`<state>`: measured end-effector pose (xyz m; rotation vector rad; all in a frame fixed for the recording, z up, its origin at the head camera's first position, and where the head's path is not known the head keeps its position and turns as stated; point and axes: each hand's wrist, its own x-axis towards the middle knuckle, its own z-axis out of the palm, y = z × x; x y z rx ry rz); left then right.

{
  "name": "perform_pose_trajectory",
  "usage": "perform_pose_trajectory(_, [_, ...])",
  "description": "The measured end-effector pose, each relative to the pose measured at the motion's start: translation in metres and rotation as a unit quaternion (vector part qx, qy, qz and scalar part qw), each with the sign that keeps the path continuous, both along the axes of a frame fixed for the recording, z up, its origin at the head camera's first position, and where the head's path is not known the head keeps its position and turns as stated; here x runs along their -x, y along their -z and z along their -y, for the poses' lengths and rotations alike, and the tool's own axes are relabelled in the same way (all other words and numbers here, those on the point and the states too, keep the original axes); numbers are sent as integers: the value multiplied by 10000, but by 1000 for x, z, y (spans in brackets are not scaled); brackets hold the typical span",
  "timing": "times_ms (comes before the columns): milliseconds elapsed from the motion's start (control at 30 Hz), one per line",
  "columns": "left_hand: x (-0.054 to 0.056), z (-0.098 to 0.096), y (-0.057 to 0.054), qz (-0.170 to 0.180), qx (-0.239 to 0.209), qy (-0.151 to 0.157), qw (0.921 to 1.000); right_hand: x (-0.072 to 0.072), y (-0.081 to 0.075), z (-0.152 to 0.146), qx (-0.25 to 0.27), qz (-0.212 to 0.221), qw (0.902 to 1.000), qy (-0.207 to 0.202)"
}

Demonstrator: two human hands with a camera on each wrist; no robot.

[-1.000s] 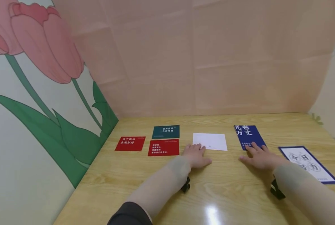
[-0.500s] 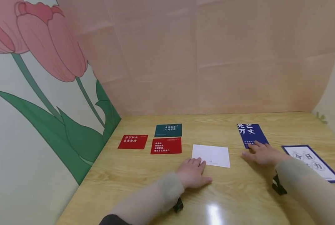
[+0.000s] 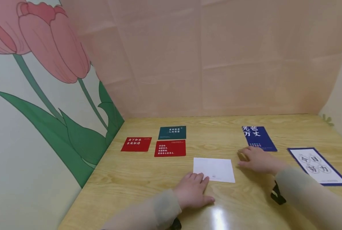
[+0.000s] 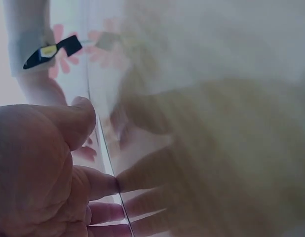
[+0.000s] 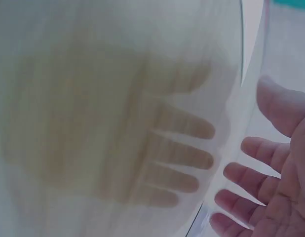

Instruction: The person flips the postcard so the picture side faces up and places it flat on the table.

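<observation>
In the head view a blank-looking white card [image 3: 213, 166] lies flat near the middle of the table. My left hand [image 3: 192, 191] has its outstretched fingertips on the card's near left corner, thumb spread to the side. The left wrist view shows those fingers [image 4: 105, 212] reaching to a thin edge. To the right of the white card, my right hand [image 3: 260, 160] is just over the wood with nothing in it, overlapping the near edge of a dark blue card [image 3: 258, 136] with white characters. Its fingers [image 5: 246, 175] are spread and slightly bent in the right wrist view.
Back left lie a green card [image 3: 171, 136], a red card [image 3: 171, 151] just below it, and another red card [image 3: 137, 147] further left. A blue-bordered white card [image 3: 311, 161] is at the right. A wall with painted tulips borders the wooden table [image 3: 125, 179] on the left.
The white card has slid toward the person under my left hand's fingers. My right hand has drawn back a little from the blue card, uncovering more of it.
</observation>
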<state>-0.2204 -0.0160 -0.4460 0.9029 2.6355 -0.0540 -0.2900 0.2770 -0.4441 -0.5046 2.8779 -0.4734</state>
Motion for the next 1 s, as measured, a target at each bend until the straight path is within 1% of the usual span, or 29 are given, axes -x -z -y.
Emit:
perform_pose_trajectory(100, [-7,4,-1,43,-40,44,10000,-8,0,19,173,31,9998,-137])
perform_pose_trajectory(233, [-15,8,-1,35,-48,119,9999,-16,0,36,330,162,9992,-125])
perform_pose_trajectory(367, [-24,12,0,51,-71,151,9998,-20,0,48,424,324,9986,-27])
perform_pose_trajectory(500, [-31,18,0,154,-69,186,9997,-25,-1,57,465,481,9977,57])
perform_pose_trajectory(700, [-42,23,-3,236,-57,328,9992,-32,-2,69,563,612,9965,17])
perform_pose_trajectory(800, [-44,25,-6,313,-101,346,9989,-35,-2,73,584,689,9959,70])
perform_pose_trajectory(867, [-43,26,-10,347,-207,372,9985,-37,-3,76,583,749,9954,129])
perform_pose_trajectory(933, [-40,27,-14,398,-386,405,9976,-39,-4,77,555,795,9952,159])
perform_pose_trajectory(1000, [-33,27,-18,392,-588,417,9966,-40,-5,79,497,828,9952,147])
